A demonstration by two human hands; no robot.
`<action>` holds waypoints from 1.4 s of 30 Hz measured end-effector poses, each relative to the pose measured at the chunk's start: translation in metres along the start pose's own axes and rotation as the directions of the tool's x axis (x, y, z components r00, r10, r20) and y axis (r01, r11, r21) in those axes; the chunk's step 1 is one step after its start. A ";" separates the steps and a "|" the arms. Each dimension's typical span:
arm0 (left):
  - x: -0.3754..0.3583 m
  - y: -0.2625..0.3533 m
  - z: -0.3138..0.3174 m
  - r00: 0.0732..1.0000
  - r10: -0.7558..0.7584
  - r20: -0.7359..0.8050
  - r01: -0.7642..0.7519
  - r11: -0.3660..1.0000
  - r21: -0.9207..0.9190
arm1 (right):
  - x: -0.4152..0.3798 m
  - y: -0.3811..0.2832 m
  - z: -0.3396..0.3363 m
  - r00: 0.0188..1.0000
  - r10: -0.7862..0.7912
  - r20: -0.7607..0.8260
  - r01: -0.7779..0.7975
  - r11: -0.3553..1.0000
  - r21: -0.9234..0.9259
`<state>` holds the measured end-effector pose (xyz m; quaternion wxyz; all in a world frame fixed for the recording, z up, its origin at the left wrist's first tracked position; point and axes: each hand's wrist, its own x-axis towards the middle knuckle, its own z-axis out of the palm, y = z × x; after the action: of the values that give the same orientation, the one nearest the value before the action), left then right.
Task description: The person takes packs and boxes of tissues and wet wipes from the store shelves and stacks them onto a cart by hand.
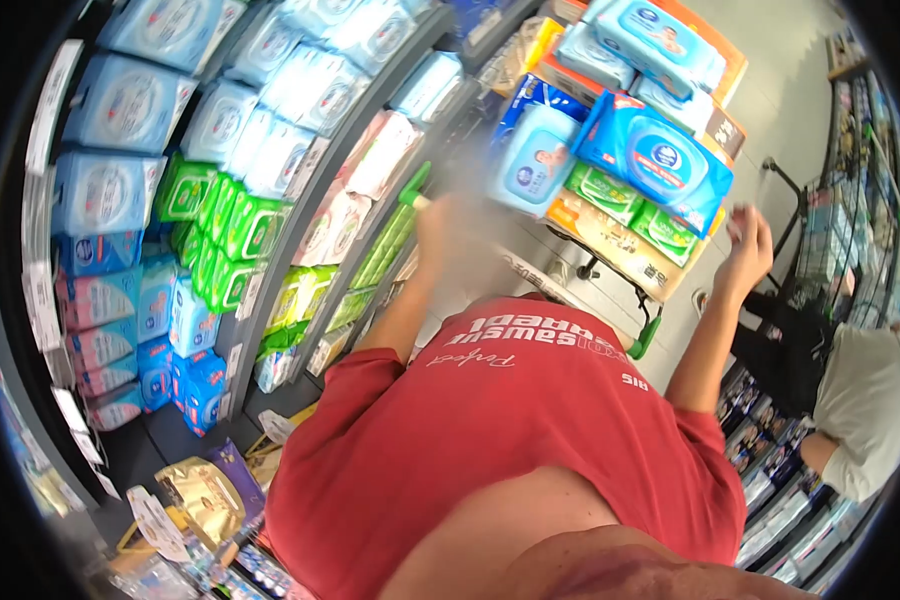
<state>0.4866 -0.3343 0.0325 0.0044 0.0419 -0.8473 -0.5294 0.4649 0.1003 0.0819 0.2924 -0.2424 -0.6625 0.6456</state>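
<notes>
A shopping cart (625, 275) stands in front of me, piled with packs. My left hand (432, 222) is at the green end of the cart's handle (414, 188), its fingers apparently closed there; a grey blur beside it hides part of the grip. My right hand (751, 243) is raised at the cart's right side, fingers loosely bent and apart, nothing seen in them. Nearest to it lies a blue wipes pack (657, 158), tilted on the load. Left of that is a light blue wipes pack (535, 160). Below them sit green packs (610, 192) and a tan carton (620, 245).
Shelves on the left hold light blue wipes packs (105, 195), green packs (240, 230) and pink packs (340, 215). Gold bags (200, 495) stand low at the left. On the right, a person in a light shirt (865, 410) is close to another shelf (840, 240).
</notes>
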 end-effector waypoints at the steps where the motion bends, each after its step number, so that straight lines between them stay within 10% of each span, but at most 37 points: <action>1: -0.017 0.019 -0.001 1.000 -0.012 0.005 0.011 0.992 0.126 | -0.016 0.003 -0.003 0.999 -0.029 -0.021 0.030 0.999 0.039; 2: -0.026 0.014 -0.001 0.999 -0.022 -0.039 0.027 0.991 0.132 | -0.031 0.004 0.000 0.998 -0.051 -0.034 0.054 0.995 0.084; 4: -0.043 -0.003 -0.004 0.906 0.422 0.033 -0.403 0.836 0.371 | -0.063 -0.007 0.016 0.998 -0.059 0.003 0.059 0.997 0.046; 10: -0.025 0.030 0.003 0.954 -0.058 0.295 -0.037 0.952 0.304 | -0.118 -0.016 0.053 0.956 -0.047 0.290 0.054 0.998 -0.017; 14: -0.006 0.010 0.003 0.903 0.091 0.420 -0.282 0.863 0.419 | -0.159 -0.014 0.088 0.792 -0.168 0.588 0.171 0.984 0.051; 16: 0.010 -0.021 0.012 0.748 0.662 0.050 -0.606 0.649 0.461 | -0.173 -0.017 0.091 0.656 0.040 0.754 0.124 0.979 -0.160; 19: 0.012 -0.061 0.004 0.794 0.608 -0.007 -0.513 0.677 0.528 | -0.183 -0.013 0.088 0.514 0.174 0.840 0.116 0.956 -0.269; 23: 0.015 -0.057 0.022 0.898 0.438 0.046 -0.301 0.534 0.790 | -0.179 0.024 0.060 0.528 0.237 0.815 0.209 0.895 -0.395; 28: 0.015 -0.048 0.024 0.870 0.488 0.068 -0.367 0.550 0.750 | -0.178 0.073 0.005 0.619 0.301 0.726 0.242 0.806 -0.541; 31: 0.017 -0.050 0.028 0.837 0.545 0.038 -0.395 0.555 0.732 | -0.180 0.089 -0.011 0.797 0.414 0.439 -0.038 0.761 -0.648; 42: 0.025 -0.072 0.054 0.812 0.583 0.017 -0.415 0.558 0.719 | -0.167 0.087 -0.010 0.856 0.297 0.424 0.200 0.566 -0.800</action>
<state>0.4641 -0.3193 -0.0564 0.2342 -0.1438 -0.9512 -0.1405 0.5862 -0.0049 -0.0169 -0.0617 -0.1872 -0.9302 0.3098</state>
